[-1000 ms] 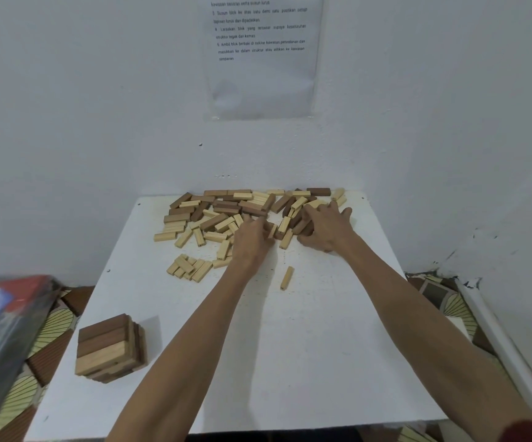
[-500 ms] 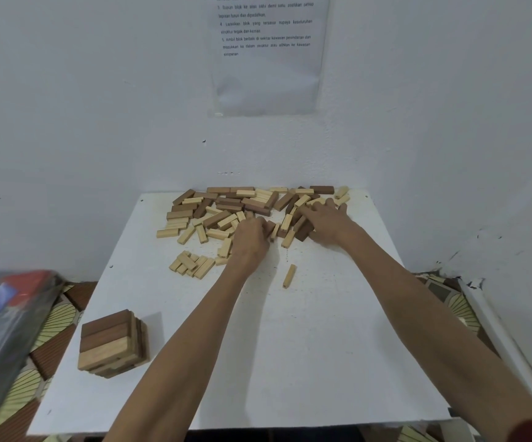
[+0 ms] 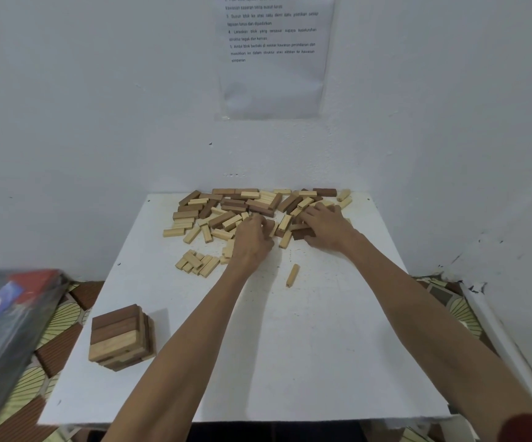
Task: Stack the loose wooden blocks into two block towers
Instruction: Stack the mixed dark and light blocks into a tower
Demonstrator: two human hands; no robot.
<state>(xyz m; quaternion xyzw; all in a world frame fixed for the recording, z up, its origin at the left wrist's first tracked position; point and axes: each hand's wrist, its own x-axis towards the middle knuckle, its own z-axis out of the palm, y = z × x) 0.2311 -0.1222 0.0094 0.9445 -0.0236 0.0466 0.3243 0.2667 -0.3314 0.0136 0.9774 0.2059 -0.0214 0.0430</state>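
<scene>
left hand [image 3: 253, 239]: grip unclear, in block pile [image 3: 226, 212] | right hand [image 3: 326, 226]: grasping dark block [image 3: 303, 233]

Both hands are in the pile of loose blocks [image 3: 226, 212] at the table's [image 3: 322, 346] far edge, the left hand [image 3: 251, 240] just left of the right hand [image 3: 328, 229]. A lone block [image 3: 292, 275] lies just nearer, between them; the block tower [image 3: 119, 336] stands well nearer and far left of the left hand.
</scene>
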